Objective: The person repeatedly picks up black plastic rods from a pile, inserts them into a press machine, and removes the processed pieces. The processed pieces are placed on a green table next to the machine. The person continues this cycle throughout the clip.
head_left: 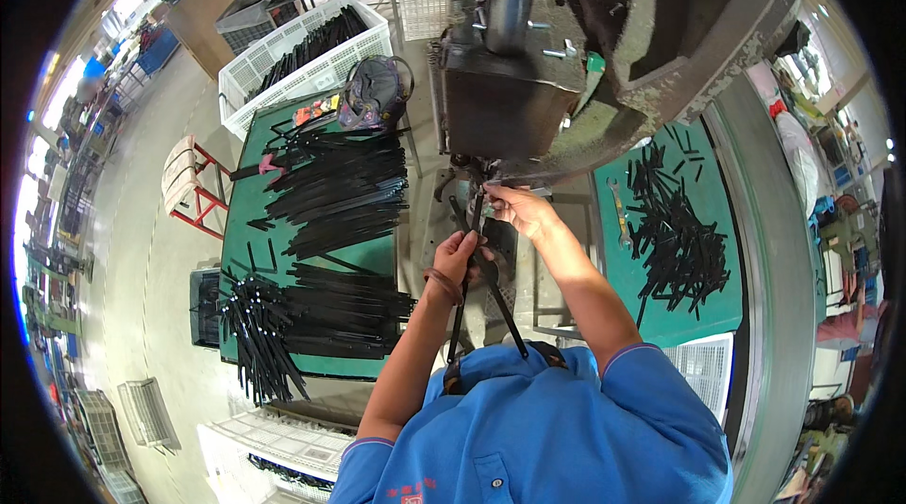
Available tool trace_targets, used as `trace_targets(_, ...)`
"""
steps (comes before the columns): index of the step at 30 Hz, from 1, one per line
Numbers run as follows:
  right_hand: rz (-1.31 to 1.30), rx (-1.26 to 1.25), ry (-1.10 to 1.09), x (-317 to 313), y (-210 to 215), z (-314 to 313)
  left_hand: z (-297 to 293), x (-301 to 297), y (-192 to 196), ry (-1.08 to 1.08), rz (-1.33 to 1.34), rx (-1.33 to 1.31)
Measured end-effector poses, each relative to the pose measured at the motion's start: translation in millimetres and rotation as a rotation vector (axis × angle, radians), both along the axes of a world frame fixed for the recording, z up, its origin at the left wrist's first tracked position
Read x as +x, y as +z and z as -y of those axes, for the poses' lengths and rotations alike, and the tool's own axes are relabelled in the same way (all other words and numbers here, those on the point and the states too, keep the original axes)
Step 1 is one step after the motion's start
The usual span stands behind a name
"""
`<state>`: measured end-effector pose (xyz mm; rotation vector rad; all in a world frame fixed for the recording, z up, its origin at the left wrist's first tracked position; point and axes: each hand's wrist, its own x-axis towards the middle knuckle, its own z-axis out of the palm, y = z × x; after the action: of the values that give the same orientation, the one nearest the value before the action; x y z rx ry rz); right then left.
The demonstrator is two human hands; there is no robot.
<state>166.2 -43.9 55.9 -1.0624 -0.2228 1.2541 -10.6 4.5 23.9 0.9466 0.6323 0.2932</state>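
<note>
Left hand [460,252] and right hand [514,209] both clenched on long black metal strips [486,292], held under the dark press machine [510,79] between the green benches. Many stacked black rods [340,193] covered the left bench; short black pieces [675,240] lay piled on the right bench, apparently finished. Judged partway through.

1. Our left hand [462,254] is raised ahead of our chest, fingers curled shut, forearm rising from lower left.
2. Our right hand [517,210] sits just beyond it, fingers pinched together, forearm angled in from the right, elbow bent.
</note>
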Motion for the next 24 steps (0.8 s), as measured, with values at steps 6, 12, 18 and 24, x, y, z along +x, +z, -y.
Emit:
trace_targets(6, 0.160, -0.080, -0.244, 26.9, -42.0, 118.9, 9.5, 3.3, 9.1, 0.078, -0.044, -0.057)
trace_targets(12, -0.063, -0.216, -0.716, 60.9, -98.3, 303.2, 14.3, -6.6, -1.4, 0.085, 0.001, 0.022)
trace_targets(18, 0.856, -1.020, -0.929, 129.6, -115.9, 420.1, 18.3, 0.8, -3.4, 0.084, -0.017, 0.063)
trace_targets(24, 1.151, -1.490, -0.635, 167.2, -137.0, 370.3, 24.5, 3.0, -4.0, 0.079, 0.028, 0.114)
